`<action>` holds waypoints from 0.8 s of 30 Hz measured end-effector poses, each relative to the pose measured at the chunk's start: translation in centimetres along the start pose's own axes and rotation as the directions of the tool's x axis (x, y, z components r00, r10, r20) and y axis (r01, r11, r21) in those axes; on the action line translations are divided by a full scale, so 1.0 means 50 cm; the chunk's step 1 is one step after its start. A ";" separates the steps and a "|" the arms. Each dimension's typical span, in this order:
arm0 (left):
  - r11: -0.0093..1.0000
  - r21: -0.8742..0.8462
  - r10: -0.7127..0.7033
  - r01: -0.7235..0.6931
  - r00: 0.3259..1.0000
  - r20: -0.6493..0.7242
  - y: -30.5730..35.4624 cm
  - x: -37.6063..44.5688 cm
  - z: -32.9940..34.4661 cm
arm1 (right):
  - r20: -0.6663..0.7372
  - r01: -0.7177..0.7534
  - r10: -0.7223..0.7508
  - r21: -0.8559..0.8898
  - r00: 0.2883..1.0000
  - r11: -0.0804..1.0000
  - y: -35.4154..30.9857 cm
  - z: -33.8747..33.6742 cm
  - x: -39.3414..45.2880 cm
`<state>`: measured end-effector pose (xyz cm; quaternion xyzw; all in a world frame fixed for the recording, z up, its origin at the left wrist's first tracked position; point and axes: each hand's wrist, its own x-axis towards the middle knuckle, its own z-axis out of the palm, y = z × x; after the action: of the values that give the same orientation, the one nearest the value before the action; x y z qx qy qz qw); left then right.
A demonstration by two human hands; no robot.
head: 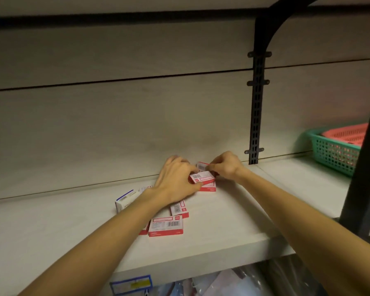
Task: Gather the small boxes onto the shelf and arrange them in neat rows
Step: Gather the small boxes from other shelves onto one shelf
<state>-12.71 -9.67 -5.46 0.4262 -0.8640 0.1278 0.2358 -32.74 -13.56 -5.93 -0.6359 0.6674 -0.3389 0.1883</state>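
Hands meet at the far shelf [212, 231]: left hand [175, 180] and right hand [226, 165] each pinch a red box [202, 177].

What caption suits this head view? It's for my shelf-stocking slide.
Both hands, left hand and right hand, pinch small red-and-white boxes near the shelf back, others scattered behind.

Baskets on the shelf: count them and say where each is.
2, both at the shelf's far right: a green basket and a pink basket nested inside it. A dark post cuts off their right side, so more may be hidden.
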 end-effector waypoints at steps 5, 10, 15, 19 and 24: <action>0.999 -0.013 -0.036 0.035 0.995 -0.098 -0.019 -0.050 -0.058 | -0.165 0.101 -0.086 0.082 0.983 0.992 -0.004 -0.014 -0.035; 0.997 -0.001 -0.074 0.076 0.979 -0.191 -0.065 -0.145 -0.143 | -0.203 0.219 -0.174 0.230 0.964 0.948 -0.072 0.009 -0.095; 0.984 0.035 -0.162 0.177 0.954 -0.250 -0.133 -0.290 -0.259 | -0.220 0.319 -0.254 0.348 0.942 0.882 -0.204 0.077 -0.201; 0.961 0.029 -0.257 0.275 0.925 -0.279 -0.189 -0.453 -0.362 | -0.208 0.356 -0.292 0.431 0.933 0.829 -0.331 0.157 -0.324; 0.928 0.055 -0.341 0.368 0.901 -0.269 -0.252 -0.684 -0.482 | -0.094 0.305 -0.307 0.568 0.947 0.765 -0.489 0.277 -0.490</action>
<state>22.49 16.00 -2.23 0.5682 -0.7264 0.1814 0.3415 -2.71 8.35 -3.08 -0.6499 0.4206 -0.5490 0.3152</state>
